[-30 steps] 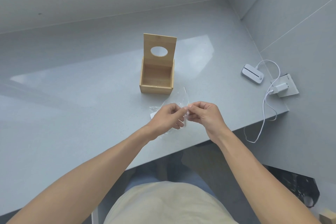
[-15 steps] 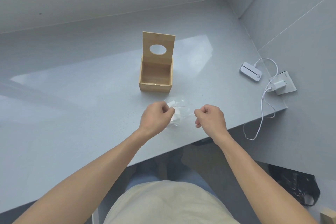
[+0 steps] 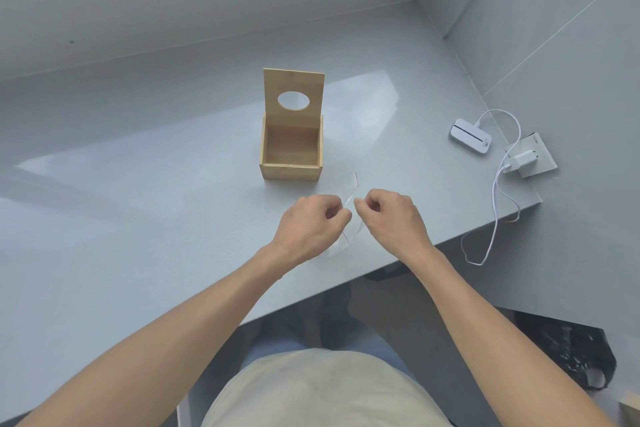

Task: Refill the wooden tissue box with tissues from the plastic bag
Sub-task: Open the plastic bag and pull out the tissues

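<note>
The wooden tissue box point(image 3: 291, 154) stands on the grey table point(image 3: 138, 211), its lid with an oval hole tipped upright and its inside bare. Just in front of it, near the table's front edge, both my hands pinch a clear plastic bag point(image 3: 350, 199). My left hand point(image 3: 311, 224) grips the bag's left side and my right hand point(image 3: 391, 215) grips its right side, fingers closed. The bag is see-through and mostly hidden behind my hands; I cannot make out the tissues in it now.
A white device point(image 3: 471, 135) lies at the table's right end, with a white cable point(image 3: 498, 191) running to a charger in a wall socket point(image 3: 530, 156). The cable hangs over the table's edge. A black bag point(image 3: 568, 354) lies on the floor at the lower right.
My hands were together on the bag, pulled apart half a second ago, and have now come close again in front of the box. White tissue seen between them earlier no longer shows.
</note>
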